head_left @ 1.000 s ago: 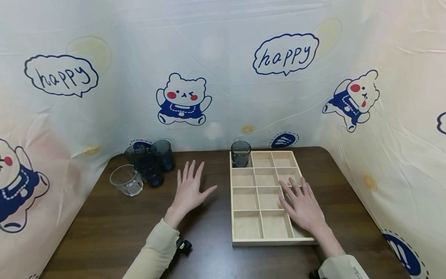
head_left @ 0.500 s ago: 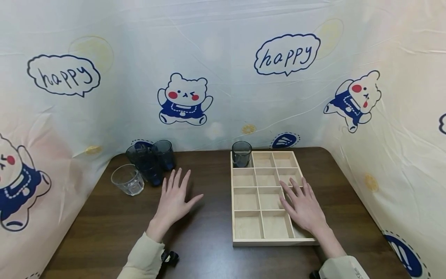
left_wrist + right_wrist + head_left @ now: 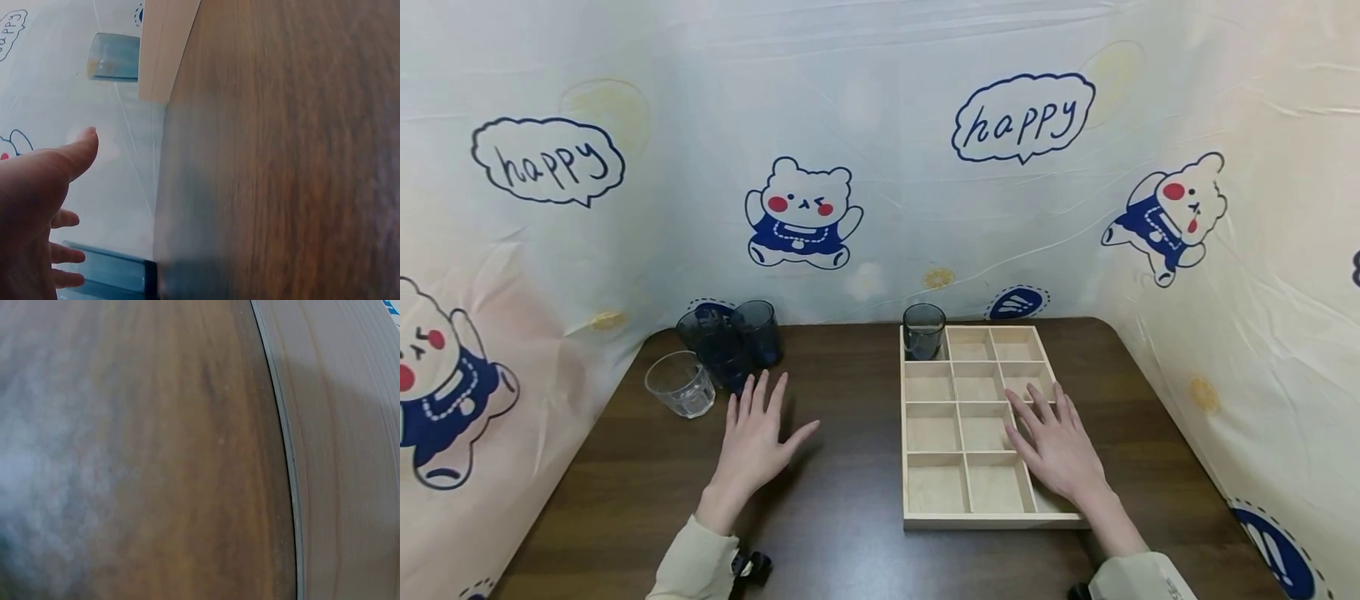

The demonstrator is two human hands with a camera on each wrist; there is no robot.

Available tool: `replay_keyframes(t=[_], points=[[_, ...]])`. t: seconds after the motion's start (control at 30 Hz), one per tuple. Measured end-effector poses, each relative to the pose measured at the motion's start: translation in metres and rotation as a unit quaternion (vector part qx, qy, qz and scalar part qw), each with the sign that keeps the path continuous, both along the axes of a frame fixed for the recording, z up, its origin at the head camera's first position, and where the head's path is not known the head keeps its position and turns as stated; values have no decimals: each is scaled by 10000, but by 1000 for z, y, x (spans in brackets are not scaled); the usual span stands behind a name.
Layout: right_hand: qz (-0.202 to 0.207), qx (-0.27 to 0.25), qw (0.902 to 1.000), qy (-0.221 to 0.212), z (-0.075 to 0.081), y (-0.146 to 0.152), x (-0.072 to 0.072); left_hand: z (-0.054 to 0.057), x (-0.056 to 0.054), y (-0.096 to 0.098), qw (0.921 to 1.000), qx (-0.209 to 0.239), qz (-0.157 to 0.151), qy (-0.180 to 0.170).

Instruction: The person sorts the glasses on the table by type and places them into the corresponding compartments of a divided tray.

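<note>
My left hand (image 3: 751,446) is over the table with fingers spread and nothing in its grasp. Its fingertips are near a cluster of dark blue glasses (image 3: 715,346), partly overlapping the lowest one in the head view. Left of these, a clear glass (image 3: 681,386) leans at a tilt. My right hand (image 3: 1060,454) lies over the right side of a divided wooden tray (image 3: 934,487), fingers extended, holding nothing. One dark glass (image 3: 923,333) stands in the tray's far-left compartment. In the left wrist view my thumb (image 3: 78,153) points toward the tray.
Another dark glass (image 3: 758,333) stands at the cluster's right. The dark wooden table (image 3: 842,467) lies between the glasses and the tray. A printed cloth (image 3: 865,167) hangs close behind the table's back edge. The tray's side wall (image 3: 344,462) fills the right of the right wrist view.
My left hand has moved left and slightly toward me, nearer the dark glasses, with its fingers still spread. The right hand stays at the tray. The view has turned slightly left.
</note>
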State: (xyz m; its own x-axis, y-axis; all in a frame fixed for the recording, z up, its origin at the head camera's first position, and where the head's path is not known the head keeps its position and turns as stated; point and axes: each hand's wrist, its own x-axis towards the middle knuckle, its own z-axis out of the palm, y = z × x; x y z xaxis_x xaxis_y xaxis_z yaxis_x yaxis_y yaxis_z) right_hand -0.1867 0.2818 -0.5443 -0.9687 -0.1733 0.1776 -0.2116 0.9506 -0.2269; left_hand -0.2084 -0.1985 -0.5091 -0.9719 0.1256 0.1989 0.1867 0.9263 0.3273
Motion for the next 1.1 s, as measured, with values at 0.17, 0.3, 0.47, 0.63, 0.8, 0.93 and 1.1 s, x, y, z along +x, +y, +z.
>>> replay_keyframes(t=[0.17, 0.3, 0.47, 0.63, 0.8, 0.93, 1.1], points=[[-6, -15, 10000, -69, 0, 0, 0, 0, 4, -5, 9997, 198, 129, 28], [-16, 6, 10000, -76, 0, 0, 0, 1, 5, -9, 9951, 897, 393, -140], [-11, 19, 10000, -46, 1, 0, 0, -13, -2, -19, 9749, 2031, 903, -149], [-12, 45, 10000, 10, 2, 0, 1, -57, -29, -43, 9627, 2455, 1138, -79], [-16, 52, 10000, 19, 3, 0, 1, -82, -49, -58, 9523, 2689, 1430, -206], [-37, 66, 10000, 16, 3, 0, 1, -91, -57, -63, 9376, 3086, 1592, -197], [-39, 79, 10000, -13, 4, -2, 3, -94, -59, -67, 9238, 3337, 1850, -310]])
